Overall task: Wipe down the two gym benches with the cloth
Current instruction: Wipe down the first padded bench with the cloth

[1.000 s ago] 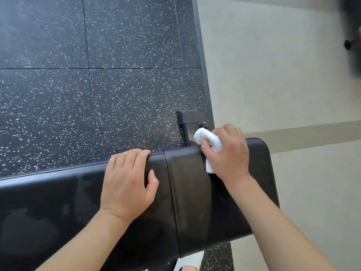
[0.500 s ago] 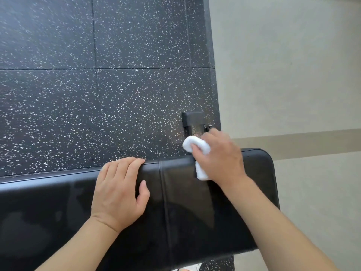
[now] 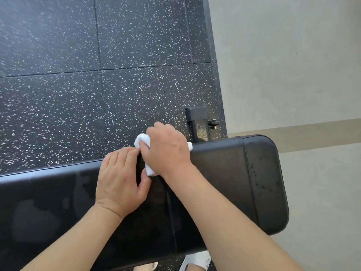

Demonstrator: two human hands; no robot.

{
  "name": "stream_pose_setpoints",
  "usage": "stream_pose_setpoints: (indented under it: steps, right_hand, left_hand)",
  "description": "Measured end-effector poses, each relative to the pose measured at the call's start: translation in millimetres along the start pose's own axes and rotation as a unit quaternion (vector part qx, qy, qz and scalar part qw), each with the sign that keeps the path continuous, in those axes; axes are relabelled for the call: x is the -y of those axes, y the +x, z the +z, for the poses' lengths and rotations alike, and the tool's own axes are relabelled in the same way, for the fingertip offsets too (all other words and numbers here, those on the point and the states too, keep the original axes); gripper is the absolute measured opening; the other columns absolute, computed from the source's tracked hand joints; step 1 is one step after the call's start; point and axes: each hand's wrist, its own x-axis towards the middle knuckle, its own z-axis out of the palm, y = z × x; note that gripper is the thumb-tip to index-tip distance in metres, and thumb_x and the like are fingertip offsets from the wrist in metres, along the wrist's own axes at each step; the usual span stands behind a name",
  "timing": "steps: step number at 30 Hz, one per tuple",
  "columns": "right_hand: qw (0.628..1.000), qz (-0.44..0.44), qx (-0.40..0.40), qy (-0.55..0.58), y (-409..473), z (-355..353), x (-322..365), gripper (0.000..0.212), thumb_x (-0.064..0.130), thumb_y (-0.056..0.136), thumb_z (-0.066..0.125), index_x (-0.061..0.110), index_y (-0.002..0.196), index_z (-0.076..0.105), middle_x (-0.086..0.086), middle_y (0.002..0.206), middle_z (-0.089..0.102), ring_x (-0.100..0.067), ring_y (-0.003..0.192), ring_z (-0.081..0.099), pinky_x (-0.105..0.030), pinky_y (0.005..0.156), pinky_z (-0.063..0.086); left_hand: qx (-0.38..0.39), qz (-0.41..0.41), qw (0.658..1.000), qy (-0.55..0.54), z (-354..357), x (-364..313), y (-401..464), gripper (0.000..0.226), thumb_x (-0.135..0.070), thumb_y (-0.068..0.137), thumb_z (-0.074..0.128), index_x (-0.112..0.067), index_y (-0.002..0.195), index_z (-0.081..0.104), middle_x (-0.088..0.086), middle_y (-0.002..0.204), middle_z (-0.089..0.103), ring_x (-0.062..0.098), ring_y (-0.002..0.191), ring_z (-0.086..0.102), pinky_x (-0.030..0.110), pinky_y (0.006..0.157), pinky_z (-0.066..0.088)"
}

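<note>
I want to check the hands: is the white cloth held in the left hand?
No, the right hand grips the white cloth; the left hand rests on the bench.

- My right hand (image 3: 168, 151) is curled into a loose fist, knuckles up, gripping a bunched white cloth (image 3: 143, 140) that sticks out on both sides of my fist.
- My right forearm runs up from the lower right corner, bare, wrist slightly bent.
- My left hand (image 3: 120, 179) lies flat, palm down, fingers straight and held together, their tips reaching the far edge of the black bench (image 3: 234, 173).
- My left thumb spreads out to the right and touches the lower end of the cloth.
- My two hands sit right against each other.
- My left forearm comes up from the lower left, bare.
</note>
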Motion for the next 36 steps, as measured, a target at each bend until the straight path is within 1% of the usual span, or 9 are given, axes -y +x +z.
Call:
stream_pose_setpoints:
  steps: [6, 8, 13, 18, 21, 25, 30, 32, 36]
  right_hand:
    - [0.978, -0.091, -0.187, 0.001, -62.9, -21.2, -66.6, 0.024, 0.029, 0.099, 0.064, 0.01, 0.083, 0.063, -0.006, 0.085, 0.058, -0.029, 0.075, 0.051, -0.045, 0.064, 0.044]
    - [0.973, -0.088, -0.213, -0.007, -97.9, -23.5, -93.5, 0.019, 0.025, 0.098, 0.065, 0.01, 0.088, 0.067, -0.007, 0.087, 0.06, -0.029, 0.076, 0.051, -0.045, 0.065, 0.046]
    - [0.98, -0.108, -0.168, -0.005, -196.6, -7.9, -114.0, 0.011, 0.027, 0.099, 0.063, 0.016, 0.096, 0.065, -0.003, 0.093, 0.058, -0.024, 0.078, 0.049, -0.041, 0.067, 0.047]
    - [0.98, -0.144, -0.133, -0.018, -225.4, -14.4, -125.7, 0.007, 0.021, 0.095, 0.067, 0.015, 0.092, 0.07, -0.004, 0.091, 0.063, -0.024, 0.078, 0.053, -0.04, 0.064, 0.048]
    - [0.978, -0.11, -0.178, 0.016, -216.7, -35.8, -132.4, 0.01, 0.018, 0.096, 0.07, 0.009, 0.092, 0.07, -0.008, 0.092, 0.062, -0.027, 0.079, 0.054, -0.042, 0.069, 0.05]
    - [0.958, -0.044, -0.274, 0.073, -211.0, -68.4, -159.8, 0.015, 0.024, 0.097, 0.073, 0.011, 0.101, 0.067, -0.006, 0.102, 0.06, -0.025, 0.088, 0.054, -0.034, 0.08, 0.05]
    - [0.967, 0.004, -0.248, 0.06, -244.6, -61.7, -198.4, 0.019, 0.021, 0.094, 0.073, 0.012, 0.108, 0.064, -0.005, 0.11, 0.057, -0.026, 0.095, 0.054, -0.035, 0.084, 0.05]
    - [0.975, 0.013, -0.216, 0.049, -267.0, -44.0, -202.5, 0.02, 0.021, 0.093, 0.07, 0.011, 0.11, 0.066, -0.005, 0.11, 0.057, -0.027, 0.094, 0.052, -0.041, 0.084, 0.049]
    - [0.974, 0.031, -0.223, 0.04, -271.2, -29.1, -202.5, 0.019, 0.019, 0.092, 0.07, 0.008, 0.107, 0.069, -0.007, 0.108, 0.06, -0.03, 0.088, 0.053, -0.045, 0.079, 0.049]
  left_hand:
    - [-0.002, 0.0, 1.0, 0.011, -2.8, -4.5, -0.7, 0.048, -0.034, 0.09, 0.049, -0.007, 0.128, 0.06, 0.01, 0.119, 0.061, 0.035, 0.105, 0.057, 0.05, 0.099, 0.044]
    - [0.002, -0.006, 1.0, 0.016, -3.9, -7.3, -2.2, 0.048, -0.034, 0.09, 0.047, -0.007, 0.128, 0.06, 0.01, 0.119, 0.061, 0.036, 0.107, 0.057, 0.05, 0.101, 0.043]
    - [0.046, -0.011, 0.998, 0.05, -10.8, -15.8, -3.7, 0.051, -0.031, 0.092, 0.043, -0.006, 0.134, 0.057, 0.015, 0.125, 0.061, 0.04, 0.111, 0.056, 0.053, 0.105, 0.041]
    - [0.06, 0.058, 0.996, 0.013, -14.8, -42.0, -6.7, 0.054, -0.006, 0.089, 0.046, 0.001, 0.142, 0.055, 0.02, 0.139, 0.055, 0.044, 0.126, 0.052, 0.056, 0.116, 0.039]
    - [0.065, 0.107, 0.992, -0.027, -10.5, -73.6, -5.8, 0.054, -0.005, 0.088, 0.05, -0.002, 0.142, 0.055, 0.015, 0.143, 0.052, 0.039, 0.13, 0.05, 0.054, 0.119, 0.037]
    - [0.062, 0.138, 0.987, -0.046, 6.8, -121.3, 18.2, 0.05, -0.006, 0.093, 0.054, -0.003, 0.143, 0.055, 0.016, 0.145, 0.053, 0.037, 0.136, 0.047, 0.049, 0.122, 0.032]
    - [0.06, 0.071, 0.994, -0.06, 38.8, -181.4, 50.5, 0.05, -0.018, 0.101, 0.052, -0.012, 0.15, 0.049, 0.008, 0.15, 0.052, 0.029, 0.14, 0.046, 0.047, 0.121, 0.032]
    - [0.046, 0.031, 0.998, -0.015, 50.5, -194.2, 49.2, 0.049, -0.027, 0.103, 0.047, -0.016, 0.15, 0.049, 0.003, 0.147, 0.057, 0.025, 0.136, 0.05, 0.046, 0.119, 0.032]
    - [0.015, 0.021, 1.0, 0.015, 61.0, -195.2, 45.1, 0.05, -0.031, 0.099, 0.042, -0.016, 0.145, 0.053, 0.003, 0.136, 0.063, 0.027, 0.127, 0.055, 0.045, 0.115, 0.034]
